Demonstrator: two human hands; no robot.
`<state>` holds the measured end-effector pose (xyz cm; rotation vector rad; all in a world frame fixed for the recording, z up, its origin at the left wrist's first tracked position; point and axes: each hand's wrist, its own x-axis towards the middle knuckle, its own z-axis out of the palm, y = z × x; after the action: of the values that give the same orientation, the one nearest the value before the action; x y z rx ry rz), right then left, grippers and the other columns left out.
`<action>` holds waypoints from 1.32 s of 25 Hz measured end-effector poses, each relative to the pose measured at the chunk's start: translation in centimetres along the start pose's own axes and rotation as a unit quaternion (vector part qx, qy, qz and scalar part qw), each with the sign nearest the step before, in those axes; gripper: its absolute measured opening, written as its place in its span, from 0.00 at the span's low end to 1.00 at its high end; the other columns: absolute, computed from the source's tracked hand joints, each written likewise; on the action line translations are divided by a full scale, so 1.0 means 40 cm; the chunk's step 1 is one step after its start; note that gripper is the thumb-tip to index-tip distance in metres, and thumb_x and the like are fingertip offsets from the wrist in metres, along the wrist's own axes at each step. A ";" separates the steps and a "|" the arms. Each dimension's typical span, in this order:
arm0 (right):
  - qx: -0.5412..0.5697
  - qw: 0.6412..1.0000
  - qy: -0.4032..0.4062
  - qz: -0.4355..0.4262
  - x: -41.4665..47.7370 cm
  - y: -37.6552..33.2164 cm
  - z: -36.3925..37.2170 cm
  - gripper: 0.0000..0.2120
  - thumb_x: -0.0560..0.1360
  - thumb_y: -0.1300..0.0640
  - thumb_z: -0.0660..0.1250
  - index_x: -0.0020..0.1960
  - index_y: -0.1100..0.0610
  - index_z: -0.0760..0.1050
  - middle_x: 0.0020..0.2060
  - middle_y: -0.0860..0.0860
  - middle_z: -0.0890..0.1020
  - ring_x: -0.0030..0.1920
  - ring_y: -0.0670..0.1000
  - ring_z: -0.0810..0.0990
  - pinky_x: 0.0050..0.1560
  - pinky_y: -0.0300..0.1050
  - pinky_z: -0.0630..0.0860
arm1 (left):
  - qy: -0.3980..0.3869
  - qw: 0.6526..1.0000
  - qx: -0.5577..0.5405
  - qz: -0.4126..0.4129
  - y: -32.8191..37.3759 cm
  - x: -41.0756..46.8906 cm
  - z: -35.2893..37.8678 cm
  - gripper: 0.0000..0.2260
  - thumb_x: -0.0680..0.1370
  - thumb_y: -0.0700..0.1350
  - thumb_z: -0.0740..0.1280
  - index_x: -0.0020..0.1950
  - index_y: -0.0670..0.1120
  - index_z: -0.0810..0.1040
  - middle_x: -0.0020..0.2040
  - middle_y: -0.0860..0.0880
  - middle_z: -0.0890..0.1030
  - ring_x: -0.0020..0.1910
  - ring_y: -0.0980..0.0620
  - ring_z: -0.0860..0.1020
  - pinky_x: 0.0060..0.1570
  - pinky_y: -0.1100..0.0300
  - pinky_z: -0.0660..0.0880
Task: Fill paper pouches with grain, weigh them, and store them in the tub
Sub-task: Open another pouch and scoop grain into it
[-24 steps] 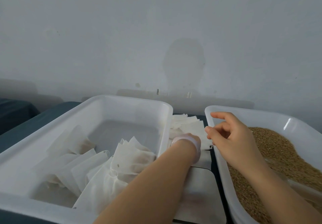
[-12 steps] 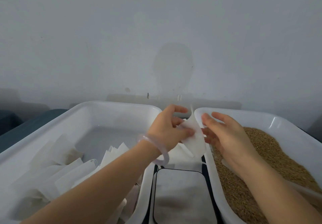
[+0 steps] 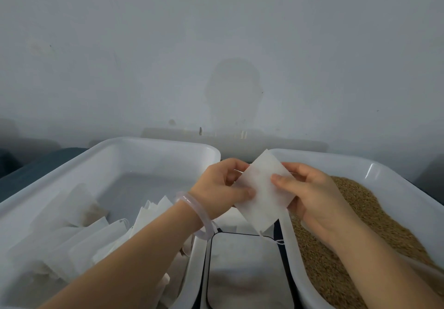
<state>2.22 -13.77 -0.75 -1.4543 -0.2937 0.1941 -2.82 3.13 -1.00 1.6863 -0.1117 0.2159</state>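
Pouch (image 3: 262,193) pinched between both hands: left hand (image 3: 221,188) grips its left edge, right hand (image 3: 310,193) its right. Tub (image 3: 153,147) left of left hand, grain (image 3: 360,217) under right.

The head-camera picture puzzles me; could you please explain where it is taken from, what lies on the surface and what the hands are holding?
There is no machine here: a person works bare-handed, and the camera sits on their head, looking forward and down. The left hand, with a bracelet on its wrist, and the right hand pinch one flat white paper pouch between them, above what looks like a scale platform. On the left stands the storage tub with pouches lying in it. On the right is the grain tub, holding brown grain. A thin string hangs from the held pouch.
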 end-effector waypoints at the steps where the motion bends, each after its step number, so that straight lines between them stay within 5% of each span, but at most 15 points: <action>1: -0.005 1.000 0.019 -0.014 0.001 0.000 -0.003 0.16 0.64 0.62 0.74 0.51 0.60 0.79 0.43 0.57 0.84 0.40 0.52 0.83 0.41 0.48 0.79 | 0.008 1.000 -0.004 -0.008 -0.002 0.002 -0.002 0.14 0.71 0.27 0.68 0.46 0.47 0.77 0.37 0.49 0.82 0.39 0.49 0.80 0.45 0.50 0.79; 9: -0.107 0.988 0.075 -0.080 -0.008 -0.007 0.001 0.03 0.71 0.60 0.72 0.44 0.54 0.79 0.31 0.51 0.83 0.27 0.42 0.78 0.27 0.34 0.74 | 0.084 0.994 -0.053 -0.044 -0.007 0.010 -0.010 0.06 0.72 0.37 0.71 0.48 0.43 0.78 0.25 0.54 0.77 0.26 0.51 0.79 0.31 0.59 0.79; 13: -0.113 0.986 0.099 -0.069 -0.009 -0.010 0.001 0.02 0.73 0.60 0.71 0.43 0.58 0.78 0.28 0.48 0.82 0.24 0.43 0.78 0.24 0.35 0.73 | 0.076 0.988 -0.135 -0.005 0.006 0.000 -0.004 0.23 0.64 0.46 0.77 0.55 0.43 0.75 0.32 0.48 0.80 0.33 0.49 0.81 0.37 0.56 0.80; 16: -0.093 0.989 0.108 -0.046 -0.010 -0.016 -0.001 0.02 0.74 0.61 0.69 0.45 0.60 0.78 0.27 0.52 0.82 0.23 0.45 0.78 0.22 0.36 0.71 | 0.021 0.987 -0.152 0.054 0.013 -0.012 0.005 0.29 0.61 0.37 0.78 0.58 0.49 0.73 0.40 0.50 0.82 0.41 0.47 0.83 0.42 0.56 0.79; 18: -0.094 0.990 0.098 -0.026 -0.011 -0.020 -0.001 0.03 0.76 0.62 0.66 0.48 0.60 0.78 0.28 0.54 0.81 0.23 0.45 0.77 0.23 0.37 0.71 | 0.045 0.992 -0.084 0.083 0.012 -0.014 0.012 0.24 0.63 0.33 0.77 0.54 0.51 0.76 0.39 0.53 0.81 0.39 0.51 0.80 0.41 0.58 0.78; 21: -0.118 0.991 0.064 0.006 -0.007 -0.013 -0.005 0.10 0.76 0.66 0.61 0.51 0.59 0.78 0.24 0.50 0.80 0.23 0.45 0.74 0.25 0.38 0.70 | 0.122 0.985 -0.010 0.120 0.013 -0.010 0.009 0.06 0.68 0.39 0.74 0.40 0.47 0.78 0.35 0.55 0.79 0.35 0.55 0.76 0.38 0.63 0.74; 24: -0.181 0.982 0.049 -0.027 -0.007 0.000 0.001 0.09 0.78 0.55 0.63 0.47 0.59 0.79 0.27 0.50 0.80 0.26 0.45 0.74 0.30 0.41 0.70 | 0.109 0.984 -0.074 0.116 0.018 -0.011 0.004 0.05 0.70 0.40 0.71 0.36 0.46 0.77 0.39 0.53 0.84 0.37 0.57 0.79 0.39 0.67 0.74; 26: -0.187 0.976 0.062 -0.087 -0.008 0.001 0.001 0.25 0.75 0.39 0.60 0.46 0.63 0.78 0.31 0.53 0.78 0.31 0.46 0.74 0.36 0.43 0.70 | 0.104 0.985 -0.080 0.108 0.017 -0.012 0.003 0.11 0.71 0.35 0.71 0.33 0.48 0.76 0.34 0.50 0.83 0.34 0.56 0.79 0.36 0.67 0.73; 29: -0.106 0.984 0.030 -0.143 -0.021 -0.017 0.003 0.27 0.67 0.29 0.62 0.46 0.52 0.81 0.36 0.49 0.82 0.38 0.45 0.79 0.43 0.43 0.75 | 0.107 0.989 -0.058 0.088 0.009 -0.010 0.003 0.15 0.71 0.34 0.71 0.30 0.52 0.77 0.28 0.49 0.79 0.28 0.54 0.74 0.30 0.67 0.70; 33: -0.145 0.977 -0.017 -0.157 -0.033 -0.015 0.017 0.10 0.67 0.51 0.76 0.46 0.46 0.80 0.36 0.44 0.84 0.36 0.44 0.79 0.38 0.38 0.76 | 0.105 0.988 -0.070 0.084 0.013 -0.014 0.008 0.11 0.68 0.34 0.74 0.35 0.47 0.76 0.26 0.50 0.77 0.26 0.55 0.74 0.28 0.68 0.70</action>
<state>0.72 -13.60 -0.21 -1.6694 -0.5937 -0.0848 -3.43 2.73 -0.66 1.5063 -0.1094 0.4992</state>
